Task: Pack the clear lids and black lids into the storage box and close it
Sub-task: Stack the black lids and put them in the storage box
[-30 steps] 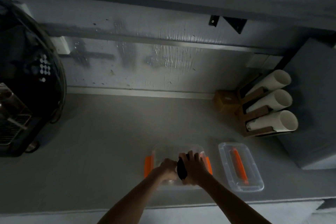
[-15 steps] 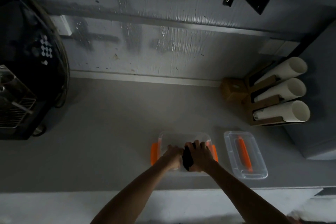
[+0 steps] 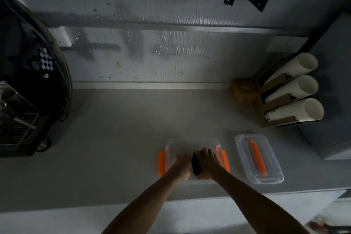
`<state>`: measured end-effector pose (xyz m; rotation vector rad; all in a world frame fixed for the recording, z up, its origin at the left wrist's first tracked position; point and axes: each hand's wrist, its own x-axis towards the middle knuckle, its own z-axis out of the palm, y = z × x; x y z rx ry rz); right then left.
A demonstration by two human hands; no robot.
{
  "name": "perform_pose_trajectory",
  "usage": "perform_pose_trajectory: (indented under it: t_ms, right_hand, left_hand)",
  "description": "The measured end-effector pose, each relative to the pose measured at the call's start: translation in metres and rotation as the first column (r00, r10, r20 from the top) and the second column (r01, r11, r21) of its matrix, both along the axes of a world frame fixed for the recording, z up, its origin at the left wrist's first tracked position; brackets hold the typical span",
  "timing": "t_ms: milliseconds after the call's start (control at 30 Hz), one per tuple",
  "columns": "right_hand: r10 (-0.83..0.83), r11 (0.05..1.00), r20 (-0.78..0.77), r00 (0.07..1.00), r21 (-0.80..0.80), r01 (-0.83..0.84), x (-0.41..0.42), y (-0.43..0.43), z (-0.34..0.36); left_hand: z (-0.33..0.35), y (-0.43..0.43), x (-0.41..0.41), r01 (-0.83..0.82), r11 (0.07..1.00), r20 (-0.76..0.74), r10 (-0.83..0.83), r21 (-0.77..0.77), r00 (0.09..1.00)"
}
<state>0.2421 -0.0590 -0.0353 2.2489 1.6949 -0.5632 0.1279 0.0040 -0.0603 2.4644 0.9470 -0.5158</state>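
The storage box (image 3: 192, 143) (clear, orange latches at 3 and 9 o'clock) sits on the grey counter (image 3: 114, 138) near its front edge. Both hands are inside the box. The left hand (image 3: 182, 165) and right hand (image 3: 208, 164) press from either side on the black lids (image 3: 196, 165), fingers curled closed against the stack. The box cover (image 3: 259, 158), orange-handled, lies just beside the box at 3 o'clock.

Black lids (image 3: 196, 165) held upright inside open storage box (image 3: 191, 143).
Clear box lid (image 3: 259, 158) with orange handle is laid flat just right of it.
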Motion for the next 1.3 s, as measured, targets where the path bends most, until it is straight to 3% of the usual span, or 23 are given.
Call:
perform_pose_trajectory:
  t_ms: [400,567,733,867,967,1133,1300]
  right_hand:
    - [0.045,0.998,0.056,0.997,0.034,-0.047,-0.001,-0.004,-0.004]
    - [-0.06,0.998,0.041,0.997,0.012,0.059,-0.008,-0.002,-0.006]
    - [-0.157,0.987,0.128,0.979,-0.01,0.16,-0.026,0.008,-0.011]
    - [-0.253,0.966,0.058,0.966,-0.05,0.256,-0.025,0.009,-0.016]
    - [-0.175,0.982,-0.011,0.984,-0.067,0.174,-0.013,0.002,-0.012]
    - [0.082,0.993,-0.123,0.989,-0.072,-0.091,0.002,0.002,0.001]
    - [0.127,0.978,-0.028,0.992,-0.163,-0.13,0.006,0.009,0.011]
  left_hand:
    - [0.009,0.004,-0.015,-0.025,0.998,0.001,0.025,-0.058,1.0]
    - [0.013,0.001,-0.013,-0.043,0.998,-0.036,0.042,-0.036,0.998]
    - [0.022,-0.01,-0.012,-0.147,0.989,-0.105,0.146,-0.009,0.984]
    - [0.039,-0.013,-0.004,-0.102,0.992,-0.144,0.112,0.078,0.983]
    - [0.046,-0.009,-0.006,-0.034,0.995,-0.201,0.053,0.096,0.978]
    - [0.043,0.003,-0.007,0.014,0.999,-0.265,-0.025,-0.042,0.964]
    - [0.037,-0.003,-0.012,-0.024,0.998,-0.228,0.011,-0.054,0.974]
